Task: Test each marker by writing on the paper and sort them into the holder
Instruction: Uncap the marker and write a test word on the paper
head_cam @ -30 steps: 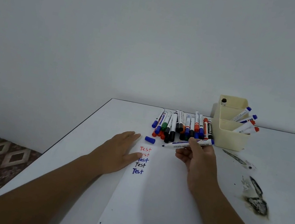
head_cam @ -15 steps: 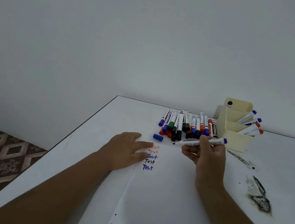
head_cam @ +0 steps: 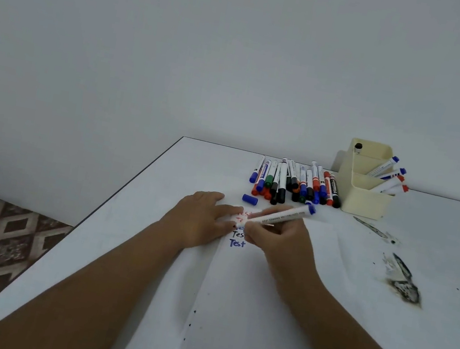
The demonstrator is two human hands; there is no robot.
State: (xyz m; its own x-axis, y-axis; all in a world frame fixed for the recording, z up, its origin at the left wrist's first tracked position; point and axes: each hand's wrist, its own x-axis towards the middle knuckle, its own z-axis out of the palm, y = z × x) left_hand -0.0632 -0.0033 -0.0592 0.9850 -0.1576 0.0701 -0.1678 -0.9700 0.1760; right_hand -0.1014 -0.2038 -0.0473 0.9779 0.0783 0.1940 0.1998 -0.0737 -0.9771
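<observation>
Right hand grips one marker (loose blue cap nearby), left hand flat on paper; holder shows five markers.

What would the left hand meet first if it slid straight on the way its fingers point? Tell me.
Likely the marker that the right hand grips: the left hand lies flat on the paper, pointing right toward the marker's tip, though depth is unclear.
</observation>
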